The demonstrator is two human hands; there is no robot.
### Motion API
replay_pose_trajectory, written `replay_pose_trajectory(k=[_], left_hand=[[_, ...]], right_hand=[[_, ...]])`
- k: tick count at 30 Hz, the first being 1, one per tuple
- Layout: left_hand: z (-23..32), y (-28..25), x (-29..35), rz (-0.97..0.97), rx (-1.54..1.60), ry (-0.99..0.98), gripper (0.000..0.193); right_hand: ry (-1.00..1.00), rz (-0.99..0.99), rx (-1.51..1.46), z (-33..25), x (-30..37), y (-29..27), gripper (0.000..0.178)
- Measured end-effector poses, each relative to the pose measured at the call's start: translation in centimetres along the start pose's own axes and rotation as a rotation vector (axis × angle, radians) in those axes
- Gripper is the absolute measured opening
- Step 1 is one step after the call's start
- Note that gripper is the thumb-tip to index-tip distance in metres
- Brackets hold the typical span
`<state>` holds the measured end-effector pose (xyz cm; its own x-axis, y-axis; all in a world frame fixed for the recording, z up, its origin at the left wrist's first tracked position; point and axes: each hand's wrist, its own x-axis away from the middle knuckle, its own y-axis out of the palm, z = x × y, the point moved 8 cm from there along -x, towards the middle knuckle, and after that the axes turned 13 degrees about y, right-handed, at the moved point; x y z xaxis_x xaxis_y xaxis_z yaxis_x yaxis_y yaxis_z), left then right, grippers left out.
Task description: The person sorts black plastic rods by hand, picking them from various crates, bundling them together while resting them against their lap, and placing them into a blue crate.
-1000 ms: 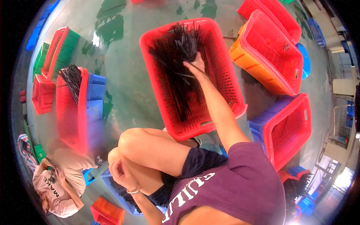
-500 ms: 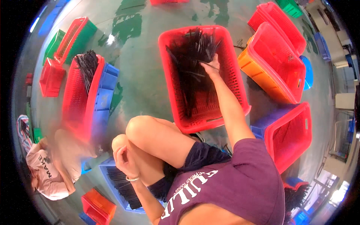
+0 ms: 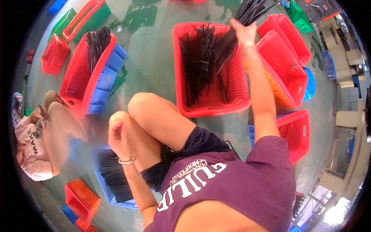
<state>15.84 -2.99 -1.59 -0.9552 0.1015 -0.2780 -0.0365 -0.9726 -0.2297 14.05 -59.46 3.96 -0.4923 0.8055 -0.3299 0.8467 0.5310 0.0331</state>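
Note:
My right hand [image 3: 246,34] is raised at the far right corner of a red perforated basket [image 3: 210,113]. It grips a bundle of thin black strips [image 3: 251,11], which sticks up past the fingers and slants down into the basket. More loose black strips [image 3: 199,63] fill the basket's left and far parts. By my bent knee, my left hand [image 3: 118,137] is closed with its fingers curled; anything inside them is hidden. A blue crate holding straight black strips [image 3: 116,176] stands beside my left forearm.
Left, a red basket [image 3: 73,83] with black strips leans in a blue crate [image 3: 108,79]. A seated person [image 3: 36,149] is at the far left. Right, red baskets [image 3: 284,63] stand stacked and tilted, with another red basket [image 3: 297,135] nearer. An orange-red crate [image 3: 82,199] lies lower left.
My right hand has moved up and right from inside the basket to its far right corner, lifting a bundle of black strips. The left hand stays by the knee.

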Motion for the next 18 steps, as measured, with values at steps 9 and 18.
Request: replay_pose_trajectory(k=[9,18], left_hand=[[11.0,10.4,-0.8,-0.442,1.098,-0.133,0.064],[5.8,7.6,4.5,-0.520,0.737,-0.406,0.084]], right_hand=[[0.698,-0.831,-0.258,-13.5,17.2,11.5,0.022],[0.488,-1.265,-0.109,-11.6,34.4,20.7,0.033]])
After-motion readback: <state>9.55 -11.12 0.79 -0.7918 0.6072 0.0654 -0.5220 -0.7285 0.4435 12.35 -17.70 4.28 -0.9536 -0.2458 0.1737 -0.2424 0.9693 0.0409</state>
